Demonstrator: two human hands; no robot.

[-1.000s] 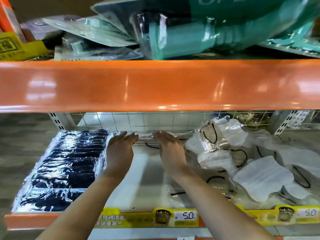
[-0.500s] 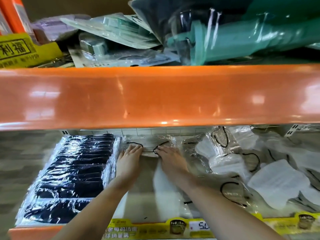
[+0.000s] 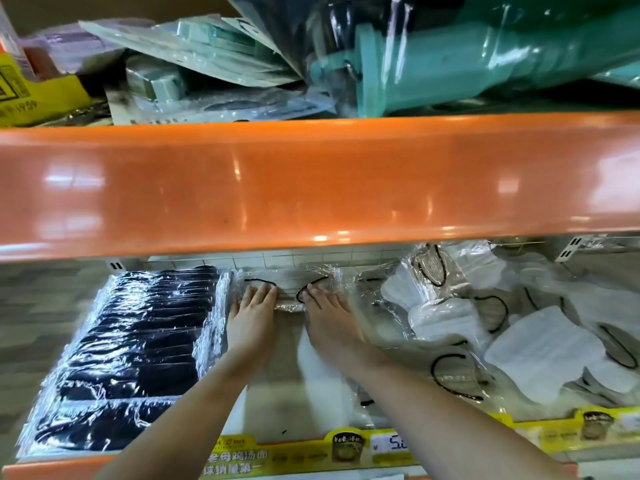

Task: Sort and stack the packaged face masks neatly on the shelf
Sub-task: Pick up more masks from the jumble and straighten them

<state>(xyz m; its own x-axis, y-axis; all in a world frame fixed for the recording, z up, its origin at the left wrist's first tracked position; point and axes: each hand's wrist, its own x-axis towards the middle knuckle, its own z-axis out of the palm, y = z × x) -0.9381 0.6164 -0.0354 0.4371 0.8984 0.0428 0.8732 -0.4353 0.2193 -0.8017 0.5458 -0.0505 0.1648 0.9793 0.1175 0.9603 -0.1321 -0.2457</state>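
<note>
Both hands reach to the far middle of the lower shelf (image 3: 304,396); the left hand (image 3: 251,320) lies flat, fingers straight and close together, pressing on the near edge of a clear mask pack (image 3: 287,282); the right hand (image 3: 329,323) lies likewise flat, fingers extended onto the same pack; neither hand pinches or curls round it, so far as this view shows. The pack sits at the far edge of the shelf, just right of the black stack (image 3: 135,355), its black ear loops visible through the film.

The black stack at left stands in a tidy row from near to far; the white packs (image 3: 502,334) at right lie loose and overlapping, unsorted. Judgement: the step in hand is seating the first pack of a new row; most of the sorting remains.

Risks: the film is slick, so a flat press may let the pack slide or skew against the back; the left wrist is just beside the black stack and could nudge its edge out of line; the right forearm crosses over loose white packs and could drag them forward toward the price strip (image 3: 346,448); the orange beam (image 3: 311,181) hides part of the far shelf, so alignment there is hard to check.
</note>
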